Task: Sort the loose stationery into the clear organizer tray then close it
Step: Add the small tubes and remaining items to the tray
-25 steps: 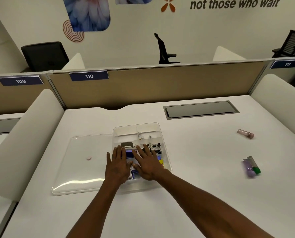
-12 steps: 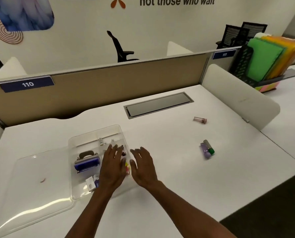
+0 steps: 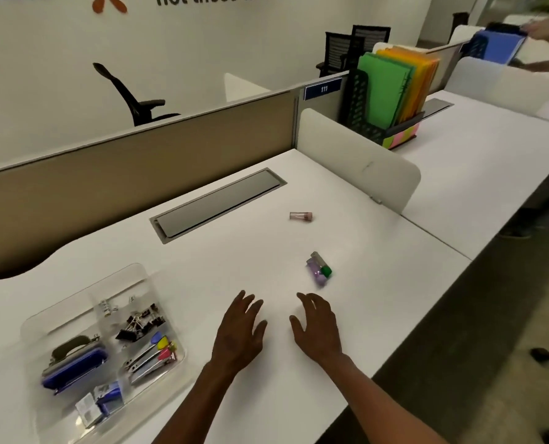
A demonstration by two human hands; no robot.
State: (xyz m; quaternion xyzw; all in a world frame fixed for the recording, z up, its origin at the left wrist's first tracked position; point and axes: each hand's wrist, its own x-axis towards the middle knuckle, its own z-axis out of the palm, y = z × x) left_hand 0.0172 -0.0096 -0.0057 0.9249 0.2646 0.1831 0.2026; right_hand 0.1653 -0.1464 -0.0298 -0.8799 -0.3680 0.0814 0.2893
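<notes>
The clear organizer tray (image 3: 74, 302) lies open at the lower left of the white desk, holding a blue stapler (image 3: 74, 368), black binder clips (image 3: 140, 323), coloured clips (image 3: 154, 352) and small staple boxes (image 3: 102, 403). Both hands hover over bare desk to the right of the tray, fingers spread and holding nothing: my left hand (image 3: 239, 331) and my right hand (image 3: 318, 330). Just beyond my right hand lie a purple and a green-capped small tube (image 3: 319, 269). A pink small tube (image 3: 300, 216) lies farther back.
A grey cable hatch (image 3: 218, 203) is set into the desk behind. A white divider (image 3: 359, 161) bounds the desk on the right, with a black rack of coloured folders (image 3: 391, 88) beyond. Another person's arms (image 3: 548, 30) handle a blue folder at far right.
The view has swung right. Both hands have left the tray and moved right across the desk toward the purple and green tubes.
</notes>
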